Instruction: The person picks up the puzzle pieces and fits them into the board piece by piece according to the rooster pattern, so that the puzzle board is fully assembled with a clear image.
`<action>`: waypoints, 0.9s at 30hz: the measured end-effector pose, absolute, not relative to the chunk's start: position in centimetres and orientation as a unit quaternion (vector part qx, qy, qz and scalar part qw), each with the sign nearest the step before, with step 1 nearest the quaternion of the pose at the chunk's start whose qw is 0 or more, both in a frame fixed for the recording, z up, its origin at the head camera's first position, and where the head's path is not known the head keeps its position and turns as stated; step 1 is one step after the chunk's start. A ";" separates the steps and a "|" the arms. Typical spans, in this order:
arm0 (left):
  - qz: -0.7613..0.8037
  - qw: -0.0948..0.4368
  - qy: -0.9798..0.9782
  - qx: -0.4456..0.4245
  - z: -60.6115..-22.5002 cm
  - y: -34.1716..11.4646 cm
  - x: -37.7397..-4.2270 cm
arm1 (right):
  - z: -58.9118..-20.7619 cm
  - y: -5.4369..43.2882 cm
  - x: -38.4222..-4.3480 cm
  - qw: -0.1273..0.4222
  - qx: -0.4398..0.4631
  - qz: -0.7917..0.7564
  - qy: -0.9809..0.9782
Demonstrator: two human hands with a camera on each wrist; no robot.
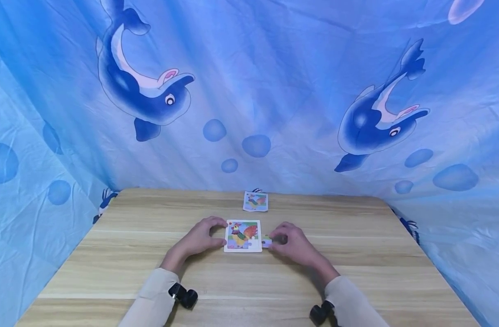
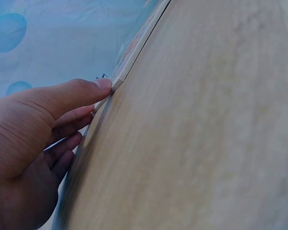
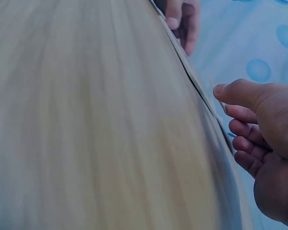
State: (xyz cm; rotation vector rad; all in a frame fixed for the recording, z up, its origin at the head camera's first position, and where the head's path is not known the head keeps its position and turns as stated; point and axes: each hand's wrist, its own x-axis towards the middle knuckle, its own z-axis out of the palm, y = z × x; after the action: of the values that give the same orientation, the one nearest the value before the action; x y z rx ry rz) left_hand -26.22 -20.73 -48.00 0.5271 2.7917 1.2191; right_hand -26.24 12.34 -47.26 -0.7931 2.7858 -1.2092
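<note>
A square puzzle board (image 1: 242, 250) with a white frame and a rooster picture lies flat mid-table. Its lower right part shows a bare white gap. My left hand (image 1: 198, 238) holds the board's left edge, thumb near the lower corner and fingers near the upper one. In the left wrist view the thumb (image 2: 103, 84) presses against the board's rim (image 2: 137, 52). Just right of the board, my right hand (image 1: 294, 245) pinches a puzzle piece (image 1: 266, 242) with purple and green on it. Only a thin edge of that piece shows in the right wrist view.
Behind the board lies a small picture card (image 1: 255, 201) with the same rooster. The wooden table (image 1: 184, 290) ends at a blue cloth (image 1: 233, 91) printed with dolphins and bubbles. A black camera sits on each wrist.
</note>
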 end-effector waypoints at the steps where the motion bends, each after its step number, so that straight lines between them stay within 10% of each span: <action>1: 0.394 0.024 0.903 0.170 -48.0 -20.7 -26.3 | -47.3 12.0 -26.3 0.002 -0.255 -0.383 0.888; 27: 0.398 0.023 0.902 0.165 -47.8 -20.5 -26.2 | -47.8 8.7 -26.7 0.023 -0.254 -0.363 0.896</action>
State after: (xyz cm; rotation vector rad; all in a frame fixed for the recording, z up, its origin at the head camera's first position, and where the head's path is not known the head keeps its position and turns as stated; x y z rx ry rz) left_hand -26.16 -20.49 -47.84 0.5120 2.7928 1.2315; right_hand -26.68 8.72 -47.76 -0.7866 2.7750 -1.1236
